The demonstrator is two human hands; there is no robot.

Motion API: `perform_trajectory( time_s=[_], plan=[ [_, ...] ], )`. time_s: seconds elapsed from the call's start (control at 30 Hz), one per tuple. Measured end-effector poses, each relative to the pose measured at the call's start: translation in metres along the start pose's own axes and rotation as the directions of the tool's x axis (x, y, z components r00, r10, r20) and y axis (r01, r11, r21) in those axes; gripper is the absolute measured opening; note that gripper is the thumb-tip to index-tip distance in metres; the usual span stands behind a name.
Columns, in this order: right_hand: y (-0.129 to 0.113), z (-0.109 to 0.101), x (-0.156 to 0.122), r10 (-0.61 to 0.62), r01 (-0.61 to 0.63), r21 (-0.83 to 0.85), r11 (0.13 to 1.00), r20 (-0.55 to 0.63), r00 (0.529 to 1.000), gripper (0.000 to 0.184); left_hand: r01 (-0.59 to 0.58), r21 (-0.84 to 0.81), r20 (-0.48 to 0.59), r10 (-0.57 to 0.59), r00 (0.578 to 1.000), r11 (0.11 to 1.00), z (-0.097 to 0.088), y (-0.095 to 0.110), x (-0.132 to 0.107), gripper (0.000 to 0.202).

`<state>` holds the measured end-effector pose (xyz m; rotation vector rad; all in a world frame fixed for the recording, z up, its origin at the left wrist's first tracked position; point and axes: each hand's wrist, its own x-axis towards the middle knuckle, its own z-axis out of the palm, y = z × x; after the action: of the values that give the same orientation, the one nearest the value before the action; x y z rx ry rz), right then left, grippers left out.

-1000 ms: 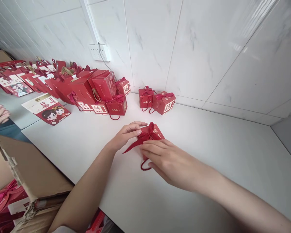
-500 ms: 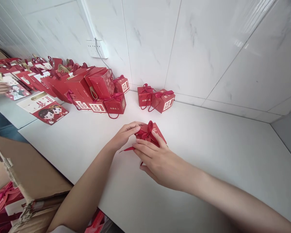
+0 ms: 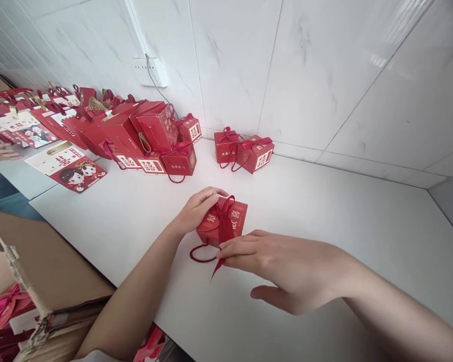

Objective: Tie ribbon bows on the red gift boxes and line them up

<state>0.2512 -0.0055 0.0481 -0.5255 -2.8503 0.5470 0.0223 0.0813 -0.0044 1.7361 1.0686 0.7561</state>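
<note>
A small red gift box (image 3: 237, 217) with gold characters and a dark red ribbon bow sits on the white countertop (image 3: 324, 221). My left hand (image 3: 196, 208) grips the box's left top edge. My right hand (image 3: 287, 269) lies in front of it, fingertips pinching the loose ribbon tail (image 3: 216, 266) at the box's near side. A red cord loop (image 3: 200, 254) hangs from the box onto the counter.
Two finished red boxes (image 3: 245, 151) stand by the tiled wall. A heap of red boxes and gift bags (image 3: 128, 133) runs along the left. A printed flat bag (image 3: 70, 168) lies near it. An open cardboard carton (image 3: 33, 281) is at lower left. Another person's hand (image 3: 0, 151) shows at far left.
The box has been turned so its printed face points at me. My right hand slid down and back, drawing the ribbon tail toward me; my left hand stayed on the box.
</note>
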Motion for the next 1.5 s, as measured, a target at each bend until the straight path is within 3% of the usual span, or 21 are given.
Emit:
perform_trajectory(
  time_s=[0.1,0.2,0.3,0.4,0.47,0.5,0.53,0.6,0.63,0.67,0.77,0.83,1.07,1.17,1.27,1.43,1.5],
  plan=[
    [0.001,0.004,0.003,-0.02,0.02,-0.017,1.0,-0.013,1.0,0.047,-0.003,-0.007,-0.004,0.003,1.0,1.0,0.001,0.001,-0.001,0.033],
    [0.001,0.005,0.003,-0.045,0.044,0.072,0.996,0.017,0.999,0.047,-0.018,-0.034,0.073,0.021,0.997,0.999,-0.001,0.004,-0.004,0.027],
    [0.002,-0.003,0.001,-0.123,0.074,0.34,0.937,0.126,0.984,0.042,-0.01,-0.037,0.206,0.018,0.978,0.999,-0.005,0.008,-0.007,0.032],
    [0.008,-0.017,-0.003,-0.123,0.013,0.6,0.8,0.142,0.982,0.03,0.012,-0.047,0.298,0.003,0.954,0.999,-0.008,0.011,-0.009,0.034],
    [0.017,-0.023,-0.003,0.064,-0.082,0.653,0.753,0.051,0.997,0.024,0.006,-0.057,0.345,0.015,0.939,0.998,-0.008,0.014,-0.009,0.032],
    [0.024,-0.024,-0.002,0.202,-0.144,0.651,0.745,-0.014,0.979,0.024,0.0,-0.065,0.366,0.024,0.93,0.998,-0.008,0.015,-0.009,0.032],
    [0.031,-0.023,-0.001,0.342,-0.206,0.641,0.739,-0.094,0.935,0.025,-0.006,-0.072,0.384,0.033,0.923,0.997,-0.008,0.016,-0.009,0.031],
    [0.047,-0.016,0.004,0.579,-0.349,0.631,0.693,-0.199,0.79,0.03,-0.01,-0.086,0.414,0.045,0.909,0.996,-0.007,0.017,-0.009,0.03],
    [0.054,-0.011,0.007,0.637,-0.398,0.643,0.655,-0.185,0.748,0.033,-0.012,-0.093,0.423,0.05,0.905,0.996,-0.007,0.017,-0.009,0.03],
    [0.061,-0.007,0.01,0.661,-0.422,0.67,0.611,-0.137,0.738,0.035,-0.014,-0.096,0.431,0.054,0.901,0.995,-0.007,0.018,-0.01,0.029],
    [0.071,0.004,0.016,0.578,-0.348,0.801,0.488,0.003,0.816,0.038,-0.023,-0.073,0.445,0.053,0.894,0.997,-0.008,0.017,-0.01,0.03],
    [0.072,0.006,0.018,0.496,-0.276,0.864,0.422,0.035,0.867,0.036,-0.024,-0.044,0.449,0.041,0.893,0.999,-0.008,0.017,-0.01,0.03],
    [0.077,0.006,0.016,0.349,-0.217,0.923,0.318,0.099,0.932,0.024,-0.06,-0.064,0.45,0.083,0.889,0.996,-0.009,0.016,-0.009,0.028],
    [0.081,0.004,0.013,0.37,-0.26,0.905,0.337,0.127,0.92,0.025,-0.073,-0.033,0.436,0.08,0.896,0.997,-0.01,0.017,-0.009,0.03],
    [0.079,0.003,0.01,0.405,-0.317,0.842,0.437,0.131,0.905,0.025,-0.086,0.001,0.422,0.078,0.903,0.996,-0.011,0.017,-0.01,0.03],
    [0.067,0.0,0.006,0.424,-0.265,0.688,0.676,-0.069,0.903,0.007,-0.139,0.052,0.415,0.105,0.904,0.989,-0.011,0.018,-0.009,0.03],
    [0.065,-0.002,0.006,0.383,-0.209,0.659,0.723,-0.13,0.914,0.014,-0.146,0.057,0.414,0.109,0.904,0.988,-0.011,0.019,-0.009,0.03]
  ],
)
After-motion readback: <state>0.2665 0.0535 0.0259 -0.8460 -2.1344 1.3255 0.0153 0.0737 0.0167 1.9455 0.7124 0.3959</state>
